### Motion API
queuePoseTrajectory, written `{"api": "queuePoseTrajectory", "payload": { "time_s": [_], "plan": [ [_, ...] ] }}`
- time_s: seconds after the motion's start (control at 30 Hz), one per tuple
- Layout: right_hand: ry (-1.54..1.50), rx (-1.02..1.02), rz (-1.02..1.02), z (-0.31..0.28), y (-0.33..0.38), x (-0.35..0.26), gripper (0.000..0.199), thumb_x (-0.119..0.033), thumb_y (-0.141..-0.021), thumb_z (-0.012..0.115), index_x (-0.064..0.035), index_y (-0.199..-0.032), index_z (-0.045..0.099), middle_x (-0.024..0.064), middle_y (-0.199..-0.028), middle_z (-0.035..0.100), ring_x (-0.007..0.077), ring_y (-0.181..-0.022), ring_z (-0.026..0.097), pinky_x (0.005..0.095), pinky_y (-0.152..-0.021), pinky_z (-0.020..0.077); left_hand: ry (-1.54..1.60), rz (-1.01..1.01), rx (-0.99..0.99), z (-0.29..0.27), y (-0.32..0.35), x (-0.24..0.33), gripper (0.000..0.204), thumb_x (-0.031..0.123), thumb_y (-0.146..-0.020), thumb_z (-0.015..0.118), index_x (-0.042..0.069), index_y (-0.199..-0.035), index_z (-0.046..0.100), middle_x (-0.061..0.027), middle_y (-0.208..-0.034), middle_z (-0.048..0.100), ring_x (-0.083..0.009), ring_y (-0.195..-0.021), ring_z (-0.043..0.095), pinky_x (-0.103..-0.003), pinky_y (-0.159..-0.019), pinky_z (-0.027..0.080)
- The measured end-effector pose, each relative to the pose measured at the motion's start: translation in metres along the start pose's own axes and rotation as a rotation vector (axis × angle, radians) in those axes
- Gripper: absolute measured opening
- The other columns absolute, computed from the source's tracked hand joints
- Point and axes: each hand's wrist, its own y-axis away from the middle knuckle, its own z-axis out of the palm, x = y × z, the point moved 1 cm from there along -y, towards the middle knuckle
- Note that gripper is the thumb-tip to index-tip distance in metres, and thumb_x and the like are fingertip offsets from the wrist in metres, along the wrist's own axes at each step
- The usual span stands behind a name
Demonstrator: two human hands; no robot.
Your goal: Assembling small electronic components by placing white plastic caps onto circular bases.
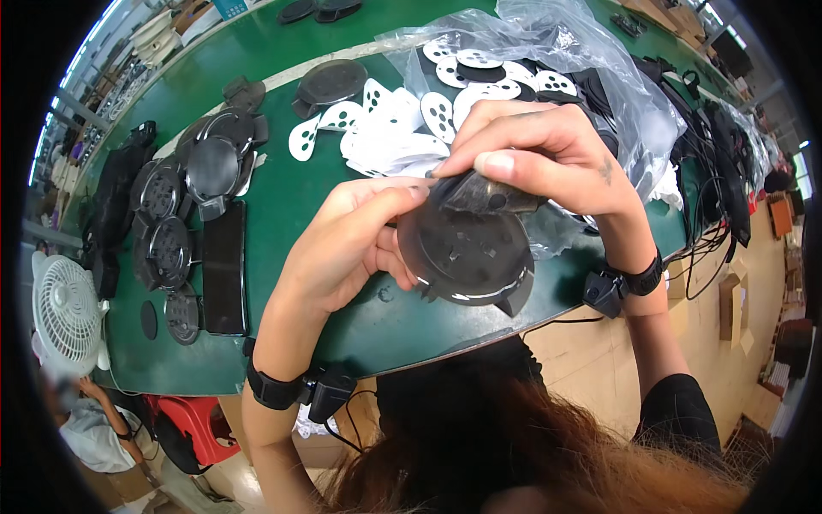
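Between my hands, above the near part of the green table, is a black round plastic disc part [469, 257] with a tab at its lower edge. My left hand [351, 236] grips its left rim, thumb on top and fingers curled beneath. With bent fingers my right hand [544, 158] pinches a dark, flexible-looking piece [490, 195] at the disc's upper edge. Whether that piece is joined to the disc I cannot tell. Just beyond my hands lie white pads with holes [398, 128], in a loose heap.
A clear plastic bag [591, 60] with more pads lies at the back right. Several black round parts [214, 163] are piled at the left, beside a black phone-like slab [224, 270]. Black cables [715, 188] hang at the right edge. A white fan [68, 313] and another person [98, 433] are at far left.
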Motion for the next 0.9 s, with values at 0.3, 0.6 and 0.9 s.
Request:
{"api": "queuePoseTrajectory", "payload": {
  "time_s": [0.3,0.6,0.9],
  "plan": [
    [0.047,-0.061,-0.019,0.002,0.002,-0.007,0.016,-0.008,-0.077,0.073,-0.0011,-0.090,0.069,0.0083,-0.083,0.068,0.0170,-0.076,0.064,0.0273,-0.068,0.0489,0.022,-0.080,0.022,-0.002,-0.004,-0.009,0.029,0.017,-0.090,0.053,-0.010,-0.099,0.060,-0.0063,-0.059,0.060,-0.0137,-0.042,0.058,-0.022,-0.036,0.048],
    [0.141,-0.058,-0.167,0.008,0.002,-0.012,0.013,-0.012,-0.075,0.074,-0.0043,-0.084,0.068,0.0054,-0.076,0.067,0.0163,-0.069,0.066,0.0255,-0.066,0.0490,0.061,-0.176,0.006,0.000,-0.003,-0.008,0.030,0.016,-0.090,0.054,-0.009,-0.106,0.060,0.0036,-0.050,0.048,-0.0107,-0.039,0.057,-0.019,-0.033,0.044],
    [0.250,-0.139,-0.207,0.006,-0.002,-0.015,0.015,-0.011,-0.071,0.077,-0.0024,-0.079,0.067,0.0050,-0.075,0.068,0.0182,-0.067,0.064,0.0271,-0.063,0.0480,0.104,-0.214,0.036,0.005,-0.005,-0.012,0.020,0.014,-0.090,0.052,-0.003,-0.094,0.062,0.0057,-0.055,0.049,-0.0037,-0.041,0.051,-0.017,-0.037,0.042]
  ]
}}
